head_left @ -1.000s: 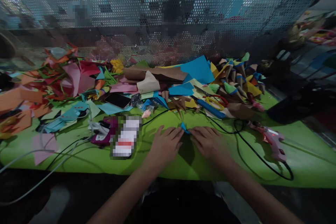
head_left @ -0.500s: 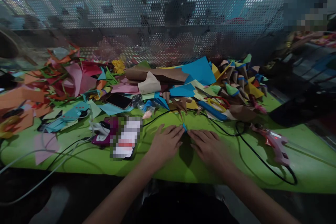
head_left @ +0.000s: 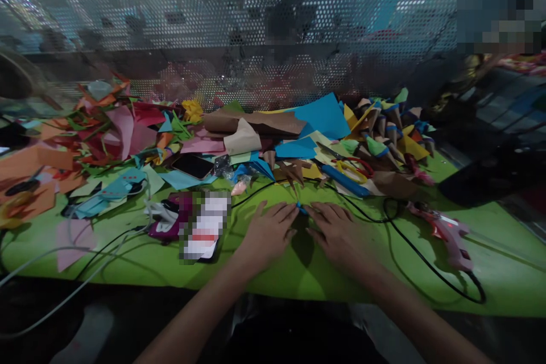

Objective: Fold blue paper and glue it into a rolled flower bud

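Touching a small blue paper piece (head_left: 301,208) from either side, the left hand (head_left: 271,233) and right hand (head_left: 336,233) meet mid-worktop (head_left: 512,236); whether their fingers clamp it, I cannot tell. A black cord (head_left: 251,191) arcs just behind. Paper scraps (head_left: 128,131) crowd the back edge, a smartphone (head_left: 207,224) lies left, and a pink glue gun (head_left: 447,234) lies towards the front right corner.

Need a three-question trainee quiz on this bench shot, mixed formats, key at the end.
1. True or false: the small blue piece is between the left hand and the right hand.
2. Fill in: the table cover is ____ in colour.
3. Which lies furthest to the person's right? A) lit phone; B) pink glue gun; C) rolled brown paper.

Key: 1. True. 2. Green. 3. B.
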Motion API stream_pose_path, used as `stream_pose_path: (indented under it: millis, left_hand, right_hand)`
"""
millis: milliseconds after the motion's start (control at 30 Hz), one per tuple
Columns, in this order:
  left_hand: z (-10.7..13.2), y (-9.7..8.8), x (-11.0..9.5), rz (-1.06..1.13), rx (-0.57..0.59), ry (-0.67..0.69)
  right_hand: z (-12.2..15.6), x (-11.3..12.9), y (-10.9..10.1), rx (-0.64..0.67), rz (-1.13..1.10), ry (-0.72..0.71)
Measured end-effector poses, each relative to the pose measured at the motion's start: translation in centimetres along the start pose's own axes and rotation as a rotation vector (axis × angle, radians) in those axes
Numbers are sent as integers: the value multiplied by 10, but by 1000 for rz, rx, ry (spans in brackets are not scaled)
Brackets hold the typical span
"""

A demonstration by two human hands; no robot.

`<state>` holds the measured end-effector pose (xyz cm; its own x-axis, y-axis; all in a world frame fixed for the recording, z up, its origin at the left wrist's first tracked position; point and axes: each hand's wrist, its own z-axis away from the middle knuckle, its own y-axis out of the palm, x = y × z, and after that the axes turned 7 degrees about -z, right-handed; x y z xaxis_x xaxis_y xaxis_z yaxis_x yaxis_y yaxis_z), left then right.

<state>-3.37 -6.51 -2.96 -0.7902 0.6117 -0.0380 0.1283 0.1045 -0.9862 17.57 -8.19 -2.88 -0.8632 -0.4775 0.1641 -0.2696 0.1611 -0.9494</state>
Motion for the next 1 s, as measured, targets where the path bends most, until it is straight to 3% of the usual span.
stream_pose_path:
  millis: [333,700,1000]
  left_hand:
    - [-11,-4,1,-6,3,-13]
    - [-26,7,7,13,-14,-33]
    - [-6,0,-2,-50,0,4]
  right_hand:
    - [2,4,0,16,-3,-27]
    - [-14,-5,-4,27,-6,5]
    - [0,2,-5,67,-36,-12]
